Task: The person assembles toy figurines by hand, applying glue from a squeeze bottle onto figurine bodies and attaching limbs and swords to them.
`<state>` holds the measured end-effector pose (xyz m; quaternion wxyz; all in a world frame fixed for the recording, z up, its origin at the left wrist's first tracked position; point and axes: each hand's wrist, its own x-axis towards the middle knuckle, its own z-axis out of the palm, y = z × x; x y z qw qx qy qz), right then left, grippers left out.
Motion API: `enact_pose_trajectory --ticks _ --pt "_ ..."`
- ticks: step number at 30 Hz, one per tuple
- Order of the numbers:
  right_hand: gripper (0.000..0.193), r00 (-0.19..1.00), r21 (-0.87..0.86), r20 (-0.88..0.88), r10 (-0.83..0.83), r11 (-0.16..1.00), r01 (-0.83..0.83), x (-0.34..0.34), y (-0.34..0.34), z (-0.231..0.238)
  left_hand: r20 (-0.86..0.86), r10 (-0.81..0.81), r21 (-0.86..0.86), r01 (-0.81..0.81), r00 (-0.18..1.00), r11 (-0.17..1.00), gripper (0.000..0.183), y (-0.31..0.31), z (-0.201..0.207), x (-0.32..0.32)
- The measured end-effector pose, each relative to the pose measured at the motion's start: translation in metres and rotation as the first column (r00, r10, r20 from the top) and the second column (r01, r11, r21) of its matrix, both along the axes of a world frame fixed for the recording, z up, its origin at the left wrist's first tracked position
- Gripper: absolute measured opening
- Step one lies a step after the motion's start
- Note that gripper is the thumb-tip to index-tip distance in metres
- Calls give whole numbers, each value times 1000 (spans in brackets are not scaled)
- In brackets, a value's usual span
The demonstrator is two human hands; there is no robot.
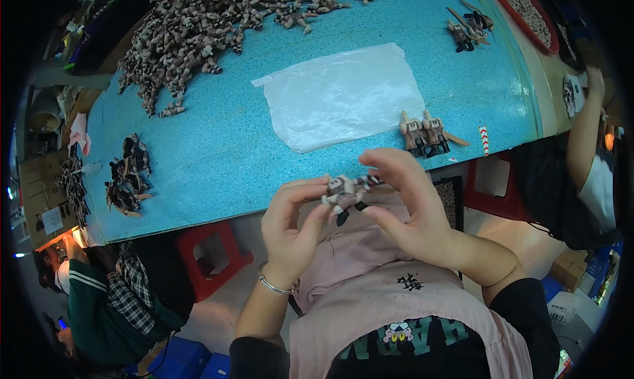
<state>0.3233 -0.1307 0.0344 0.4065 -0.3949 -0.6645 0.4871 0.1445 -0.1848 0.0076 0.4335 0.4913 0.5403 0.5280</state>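
Note:
My left hand (290, 227) pinches a small toy figure (343, 193) between thumb and fingers, just off the table's near edge. The figure has a pale and brown body and black feet. On its other side my right hand (416, 210) curls round it, thumb near a black foot and index finger raised. A dark striped piece (370, 179) sticks out of the figure toward my right fingers. Whether it is joined to the figure I cannot tell. Two similar figures (424, 133) lie side by side on the blue table beyond my right hand.
A large heap of small figures (198, 29) covers the far left of the blue table (218, 168). A white plastic sheet (343, 98) lies mid-table. Grouped figures (129, 174) are at left, more (470, 28) at far right beside a red tray (551, 39). People sit on both sides.

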Motion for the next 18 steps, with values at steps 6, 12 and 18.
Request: enact_pose_trajectory --ticks 6,12,18 --pt "17 871 -714 -488 55 550 -434 8 -9 7 122 80 116 -95 989 989 20 -16 9 5" --pt "25 840 -614 -529 119 630 -476 10 -11 5 -44 70 113 -65 997 991 22 -27 16 2" --pt "23 871 -372 -250 424 788 -490 17 -6 13 479 -137 -102 210 867 972 22 -6 31 6"
